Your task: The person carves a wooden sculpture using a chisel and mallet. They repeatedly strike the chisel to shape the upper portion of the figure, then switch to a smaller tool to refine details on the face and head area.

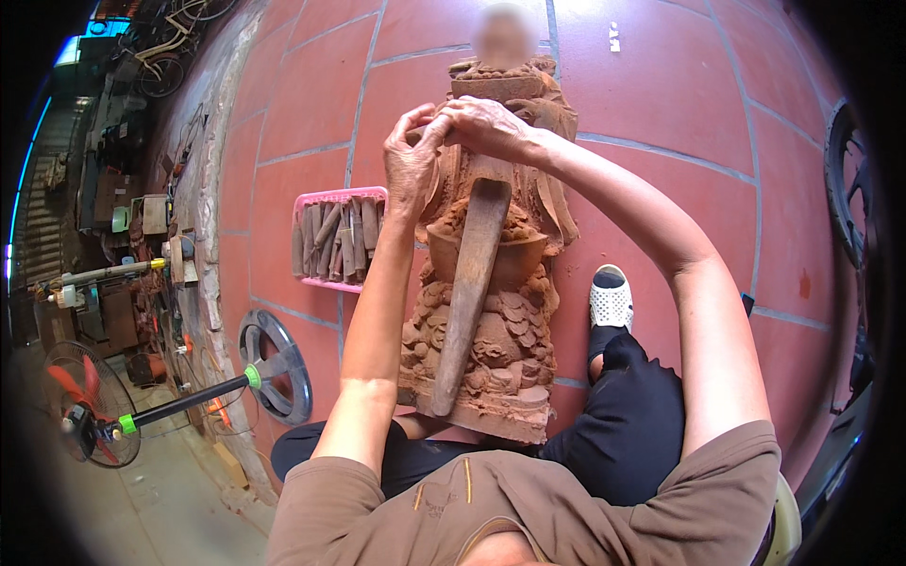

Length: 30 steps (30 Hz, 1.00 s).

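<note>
A carved reddish-brown wooden statue lies on its back between my legs, its head end away from me. Over the upper part of the statue, my left hand and my right hand meet with curled fingers touching. Both look closed, and anything between the fingers is hidden or too small to name. A long wooden mallet rests lengthwise on the statue below my hands, its wider end toward them. Left of the statue sits a pink plastic basket filled with several wooden-handled carving tools.
Red floor tiles surround the statue. On the left stands a fan with red blades, its pole running to a round grey base. Farther left are cluttered tools and boxes. A wheel stands at the right edge.
</note>
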Available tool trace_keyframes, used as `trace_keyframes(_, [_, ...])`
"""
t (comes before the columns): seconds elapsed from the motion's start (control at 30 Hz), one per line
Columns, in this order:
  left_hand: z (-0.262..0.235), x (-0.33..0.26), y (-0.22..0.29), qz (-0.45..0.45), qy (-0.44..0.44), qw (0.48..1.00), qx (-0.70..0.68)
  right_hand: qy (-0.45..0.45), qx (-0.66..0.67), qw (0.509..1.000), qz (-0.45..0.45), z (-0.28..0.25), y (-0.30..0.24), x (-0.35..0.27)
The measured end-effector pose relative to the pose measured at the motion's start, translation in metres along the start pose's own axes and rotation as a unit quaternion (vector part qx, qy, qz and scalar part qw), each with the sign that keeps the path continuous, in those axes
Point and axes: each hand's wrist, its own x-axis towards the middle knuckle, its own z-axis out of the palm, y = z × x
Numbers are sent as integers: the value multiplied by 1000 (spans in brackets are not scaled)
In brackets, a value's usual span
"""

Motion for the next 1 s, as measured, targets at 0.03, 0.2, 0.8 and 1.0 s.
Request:
trace_keyframes(0.03, [0,4,-2,-11,7,1000,-17,-5,28,999,19,-1,4,-3])
trace_keyframes(0.2, [-27,12,-3,-88,-127,977,148,73,-106,985,115,-33,38,-35])
trace_keyframes(0.8, [10,63,-2,83,-126,775,614,120,-105,976,152,5,69,-72])
trace_keyframes(1.0, [18,53,-8,209,-163,674,689,116,-105,975,160,9,66,-72])
